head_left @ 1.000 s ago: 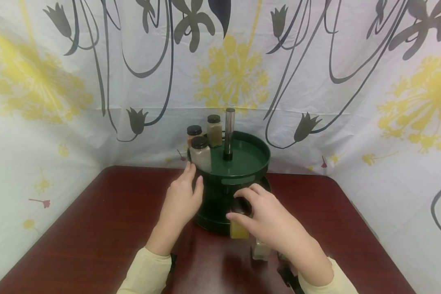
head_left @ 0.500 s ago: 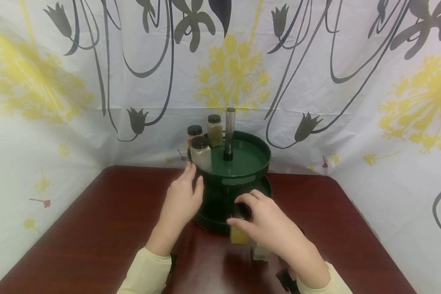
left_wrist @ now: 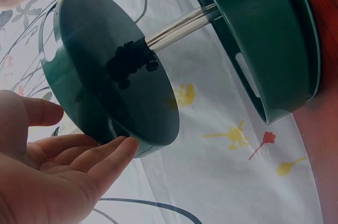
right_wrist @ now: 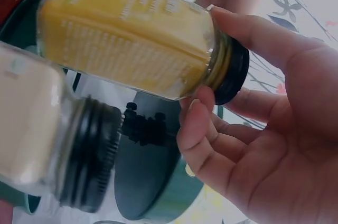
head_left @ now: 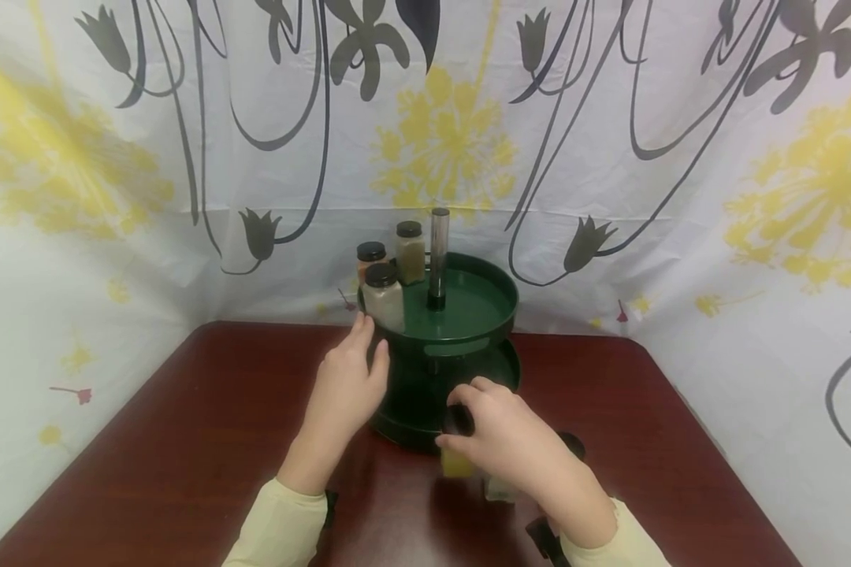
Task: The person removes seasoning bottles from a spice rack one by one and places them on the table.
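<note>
My right hand [head_left: 499, 429] pinches a glass spice jar [head_left: 457, 463] of yellow powder around its black lid and neck. This jar stays upright in front of the green two-tier turntable rack [head_left: 475, 303]; its printed label [right_wrist: 137, 2] shows in the right wrist view. Against the left side of the rack's upper tray, my left hand [head_left: 343, 386] rests with extended fingers. The left wrist view shows these fingertips [left_wrist: 127, 145] at the tray's wall from below. Just beside the yellow jar is a jar of pale powder [right_wrist: 26, 118], mostly hidden behind my right hand in the head view.
Three black-lidded jars stand on the upper tray's left part: one whitish [head_left: 384, 305], one orange [head_left: 372, 253], one tan [head_left: 410, 258]. A metal post [head_left: 438, 256] rises from its centre. Another black lid [head_left: 572, 445] shows behind my right wrist. A patterned curtain [head_left: 291, 173] surrounds the dark red table [head_left: 255, 409].
My right hand has lowered the yellow spice jar and drawn it slightly toward me. The left hand keeps its place at the rack, and the head view has shifted a little.
</note>
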`<state>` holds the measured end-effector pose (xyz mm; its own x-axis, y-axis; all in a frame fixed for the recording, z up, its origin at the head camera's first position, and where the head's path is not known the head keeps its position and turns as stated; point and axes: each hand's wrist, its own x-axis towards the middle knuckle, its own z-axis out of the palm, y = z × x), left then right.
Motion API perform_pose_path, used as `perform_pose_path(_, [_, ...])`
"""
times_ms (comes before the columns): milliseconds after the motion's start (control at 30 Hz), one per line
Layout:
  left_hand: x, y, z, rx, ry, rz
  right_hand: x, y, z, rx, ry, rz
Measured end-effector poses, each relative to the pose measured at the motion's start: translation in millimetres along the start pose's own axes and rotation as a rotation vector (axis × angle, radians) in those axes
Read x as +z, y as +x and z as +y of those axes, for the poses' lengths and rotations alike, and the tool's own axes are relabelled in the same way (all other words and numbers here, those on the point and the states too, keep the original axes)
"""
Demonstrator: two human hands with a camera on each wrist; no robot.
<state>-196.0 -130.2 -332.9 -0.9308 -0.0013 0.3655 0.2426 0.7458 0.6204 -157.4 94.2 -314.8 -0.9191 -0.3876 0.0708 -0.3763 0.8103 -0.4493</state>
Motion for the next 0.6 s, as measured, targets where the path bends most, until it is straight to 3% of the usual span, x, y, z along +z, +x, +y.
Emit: perform_pose_path(600, [-0.5,-0.6,-2.1,0.008,-0.009,0.011,20,11.2,10,-0.007,0.015,-0.147])
